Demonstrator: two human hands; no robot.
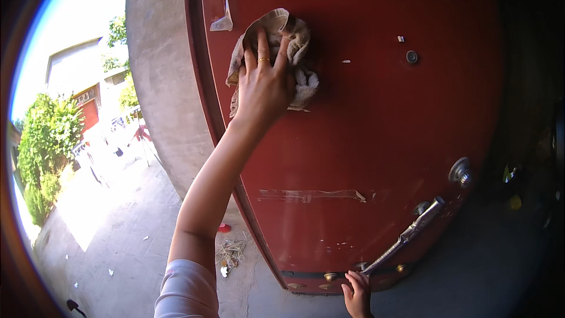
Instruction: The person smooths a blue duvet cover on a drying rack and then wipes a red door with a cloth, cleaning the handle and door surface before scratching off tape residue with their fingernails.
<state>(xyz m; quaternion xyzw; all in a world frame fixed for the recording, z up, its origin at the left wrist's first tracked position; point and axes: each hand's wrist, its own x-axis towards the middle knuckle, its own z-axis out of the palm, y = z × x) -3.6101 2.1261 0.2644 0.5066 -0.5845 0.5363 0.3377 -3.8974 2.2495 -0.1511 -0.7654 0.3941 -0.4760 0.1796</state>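
Note:
My left hand [265, 75] presses a greyish-brown towelling cloth [304, 84] against a dark red metal door [375, 123]. Its fingers are spread over the bunched cloth, and one wears a ring. Low in view, my right hand [358, 295] is beside the lower end of a metal pull handle [404, 236] that looks partly covered in torn wrapping. Thumb and forefinger are apart there; whether the fingertips touch the handle is hard to tell. A strip of clear tape [311, 195] crosses the door below the cloth.
More peeling tape [223, 22] clings near the door frame [207, 66]. A peephole [411, 56] and a round lock [461, 172] sit to the right. Brass-coloured studs [331, 277] line the bottom. Straw debris [231, 251] lies on the concrete floor, with bushes [46, 141] outside.

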